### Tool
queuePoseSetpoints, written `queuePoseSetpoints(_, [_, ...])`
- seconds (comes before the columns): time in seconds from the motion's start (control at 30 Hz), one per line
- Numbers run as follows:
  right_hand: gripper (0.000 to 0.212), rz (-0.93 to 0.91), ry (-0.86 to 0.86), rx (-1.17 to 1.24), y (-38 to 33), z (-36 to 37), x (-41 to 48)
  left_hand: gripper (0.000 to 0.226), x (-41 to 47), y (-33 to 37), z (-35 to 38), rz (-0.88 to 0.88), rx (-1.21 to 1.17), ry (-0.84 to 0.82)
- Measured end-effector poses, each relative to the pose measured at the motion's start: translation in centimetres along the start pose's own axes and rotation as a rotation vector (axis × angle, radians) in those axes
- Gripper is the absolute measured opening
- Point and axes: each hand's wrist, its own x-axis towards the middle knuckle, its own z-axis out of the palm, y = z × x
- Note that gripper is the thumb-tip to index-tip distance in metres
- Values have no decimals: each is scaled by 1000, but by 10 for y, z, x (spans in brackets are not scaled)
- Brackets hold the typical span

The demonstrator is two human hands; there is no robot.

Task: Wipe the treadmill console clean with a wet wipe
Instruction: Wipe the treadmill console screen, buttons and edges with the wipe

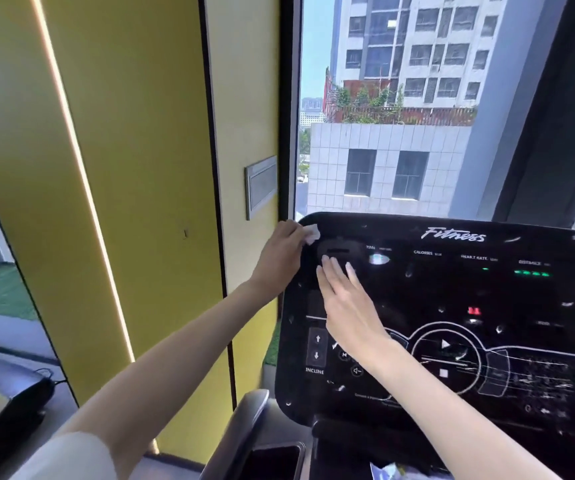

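Note:
The black glossy treadmill console [452,299] fills the lower right of the head view, with white smears and lit green and red indicators on it. My left hand [280,256] is at the console's upper left corner, closed on a small white wet wipe [312,233] that presses against the edge. My right hand [346,299] lies flat on the console's left part, fingers stretched out and slightly apart, with nothing in it.
A yellow wall panel [133,202] with a light strip stands to the left. Behind the console is a large window [400,105] onto buildings. A cup-holder tray [275,460] and a crumpled packet [388,471] sit below the console. Another dark machine [9,403] stands at lower left.

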Motion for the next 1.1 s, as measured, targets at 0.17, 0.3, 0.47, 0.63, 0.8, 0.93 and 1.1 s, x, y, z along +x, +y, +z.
queuePoseSetpoints(0.17, [69,-40,5,-76,-1,5,1,16,11,3,-8,149,8,-165])
queuePoseSetpoints(0.3, [61,-50,44,-110,0,11,3,18,14,-1,-16,131,-3,-233])
queuePoseSetpoints(0.47, [63,-84,21,-189,5,11,0,16,2,5,-12,79,-39,-253])
queuePoseSetpoints(0.63, [58,-89,87,-124,9,18,0,14,2,0,-20,-150,-44,-108])
queuePoseSetpoints(0.8, [56,-98,89,-94,9,18,1,22,-7,-4,-22,-27,0,-277])
queuePoseSetpoints(0.93, [60,-97,107,9,11,14,-1,20,-21,12,-11,-14,-22,-287])
queuePoseSetpoints(1.1, [67,-65,117,169,12,11,-2,14,-11,8,-21,-200,-80,-110])
